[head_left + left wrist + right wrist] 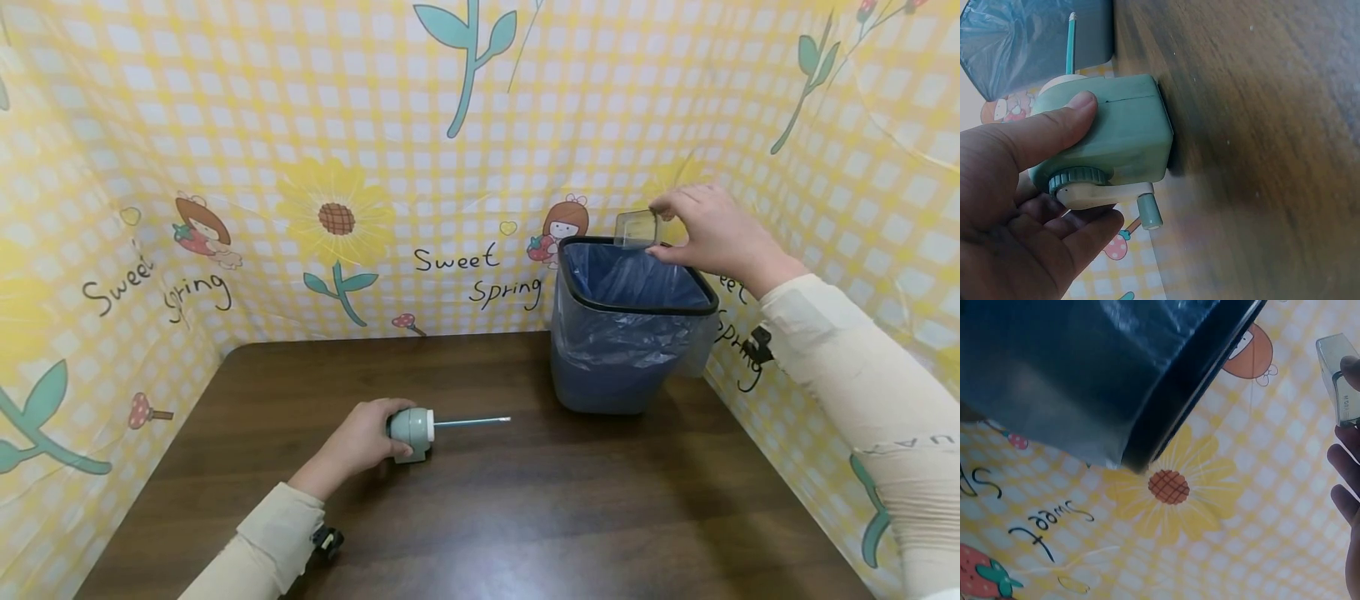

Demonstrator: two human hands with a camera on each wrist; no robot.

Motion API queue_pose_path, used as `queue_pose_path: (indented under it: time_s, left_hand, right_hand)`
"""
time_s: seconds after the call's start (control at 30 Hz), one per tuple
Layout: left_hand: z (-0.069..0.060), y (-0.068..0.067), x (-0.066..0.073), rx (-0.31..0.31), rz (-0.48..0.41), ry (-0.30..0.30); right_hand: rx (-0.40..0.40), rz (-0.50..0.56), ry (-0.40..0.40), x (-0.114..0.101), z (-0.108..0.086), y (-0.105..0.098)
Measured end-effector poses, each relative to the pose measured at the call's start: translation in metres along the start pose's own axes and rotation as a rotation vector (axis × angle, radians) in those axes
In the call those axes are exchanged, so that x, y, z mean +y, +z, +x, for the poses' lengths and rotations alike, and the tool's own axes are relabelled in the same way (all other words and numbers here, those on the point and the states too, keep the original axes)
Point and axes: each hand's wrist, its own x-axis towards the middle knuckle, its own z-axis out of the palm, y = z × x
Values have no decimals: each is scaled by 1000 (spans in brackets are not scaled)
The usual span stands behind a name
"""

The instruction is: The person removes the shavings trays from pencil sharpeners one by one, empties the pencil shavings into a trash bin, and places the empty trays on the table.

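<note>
My left hand [363, 437] grips a pale green crank pencil sharpener [410, 430] low at the table's middle. A teal pencil [472, 422] sticks out of its white front, pointing right. In the left wrist view, the thumb lies on top of the body and the crank handle [1150, 212] faces the fingers. My right hand [712, 229] pinches a small clear shavings drawer [636, 229] between thumb and fingers, above the back rim of the lined trash bin [600, 387]. In the right wrist view the drawer [1333, 359] shows only partly, at the right edge.
The bin stands at the table's back right, with a black rim ring [637, 308] over a clear bag. Brown wood tabletop [525, 508] stretches before it. Yellow checked sheeting [465, 192] with printed flowers and figures encloses the back and sides.
</note>
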Motion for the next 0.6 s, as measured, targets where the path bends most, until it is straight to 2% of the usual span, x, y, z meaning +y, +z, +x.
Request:
queue_pose_path:
  time_s: [0.23, 0.6]
  left_hand:
    - [-2, 0, 1, -4, -4, 0]
    - [-1, -1, 2, -3, 2, -1]
  right_hand:
    - [35, 84, 19, -7, 0, 6]
    - [-14, 208, 101, -19, -3, 12]
